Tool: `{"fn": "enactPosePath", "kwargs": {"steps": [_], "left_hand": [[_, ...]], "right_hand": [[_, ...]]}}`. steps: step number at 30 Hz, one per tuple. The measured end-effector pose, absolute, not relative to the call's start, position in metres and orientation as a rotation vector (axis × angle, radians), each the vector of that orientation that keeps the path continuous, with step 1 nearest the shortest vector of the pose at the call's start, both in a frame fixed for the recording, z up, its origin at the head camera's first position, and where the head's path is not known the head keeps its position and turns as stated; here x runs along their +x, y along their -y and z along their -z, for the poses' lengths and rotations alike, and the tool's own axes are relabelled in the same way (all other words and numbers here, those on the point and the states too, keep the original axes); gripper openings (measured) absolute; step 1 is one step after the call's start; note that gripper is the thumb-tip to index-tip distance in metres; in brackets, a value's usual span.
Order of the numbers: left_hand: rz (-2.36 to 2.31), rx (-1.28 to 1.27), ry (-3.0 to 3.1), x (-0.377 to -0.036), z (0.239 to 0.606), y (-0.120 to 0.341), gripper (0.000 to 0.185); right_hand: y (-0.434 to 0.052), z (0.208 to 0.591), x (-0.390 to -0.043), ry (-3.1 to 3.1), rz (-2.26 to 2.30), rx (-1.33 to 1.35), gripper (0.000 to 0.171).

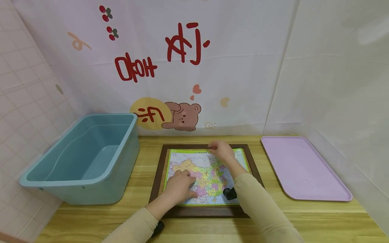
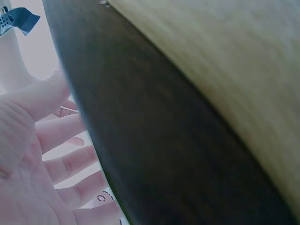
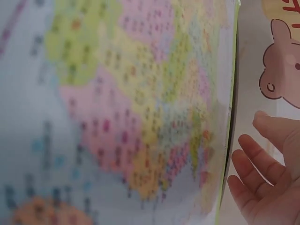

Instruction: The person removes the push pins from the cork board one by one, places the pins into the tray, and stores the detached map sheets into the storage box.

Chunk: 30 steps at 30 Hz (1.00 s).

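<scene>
A colourful map board (image 1: 209,168) with a green border lies in a dark brown wooden frame (image 1: 156,182) at the middle of the table. My left hand (image 1: 179,185) rests flat on the map's near left part, fingers spread. In the left wrist view, the left hand (image 2: 42,154) shows an open palm beside the dark frame (image 2: 154,140). My right hand (image 1: 221,151) is at the map's far edge and touches it with loosely bent fingers. The right wrist view shows the right hand (image 3: 267,183) relaxed just beyond the map (image 3: 131,117) and its green edge, holding nothing.
A large blue plastic tub (image 1: 100,190) stands left of the frame. A flat pink tray (image 1: 304,168) lies to the right. A white printed backdrop with a bear (image 1: 182,116) hangs close behind. Bare wooden table (image 1: 304,219) shows in front.
</scene>
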<state>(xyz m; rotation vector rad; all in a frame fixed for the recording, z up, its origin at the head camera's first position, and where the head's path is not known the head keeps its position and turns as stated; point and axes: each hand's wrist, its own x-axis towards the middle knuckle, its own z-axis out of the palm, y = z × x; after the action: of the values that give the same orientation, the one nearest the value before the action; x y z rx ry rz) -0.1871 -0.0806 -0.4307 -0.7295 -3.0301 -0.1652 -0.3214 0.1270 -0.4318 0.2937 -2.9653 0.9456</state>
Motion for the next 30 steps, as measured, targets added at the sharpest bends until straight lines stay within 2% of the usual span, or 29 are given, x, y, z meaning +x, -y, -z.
{"fn": "enactPosePath", "kwargs": {"steps": [15,30], "left_hand": [[0.195,-0.719,3.051,-0.1884,0.4294,0.0817,0.057],[0.198,-0.729,3.040,-0.1879,0.4292,0.0801,0.050]], "right_hand": [[-0.1196,0.4377,-0.3179,3.016,-0.912,0.176,0.023],[-0.1177,0.4403,-0.3170,3.032,-0.867,0.145,0.019]]}}
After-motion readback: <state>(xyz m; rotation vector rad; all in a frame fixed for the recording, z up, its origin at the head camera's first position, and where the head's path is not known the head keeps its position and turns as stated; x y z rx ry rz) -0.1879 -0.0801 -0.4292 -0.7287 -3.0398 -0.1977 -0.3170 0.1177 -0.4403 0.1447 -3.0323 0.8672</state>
